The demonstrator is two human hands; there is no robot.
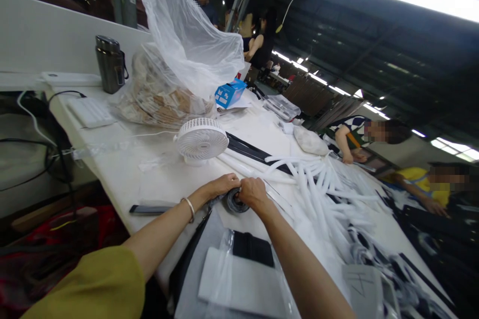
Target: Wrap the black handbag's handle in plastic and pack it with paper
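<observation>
A dark grey rolled strip [235,201] sits between my two hands, its coiled end facing me. My left hand [223,184], with a bangle at the wrist, is closed on the strip's left side. Fingers curled, my right hand [254,192] grips the roll from the upper right. Below them lies a clear plastic bag [239,279] with a folded black piece [253,248] at its top. A small white fan [202,139] stands just beyond my hands. White foam tubes [310,184] are heaped to the right.
A big plastic bag of brown-and-white pieces [160,94], a dark thermos [109,65] and a blue box [230,92] stand farther back. Black strips [254,147] lie behind the tubes. A grey box [364,289] is at lower right. Two people work across the table at right.
</observation>
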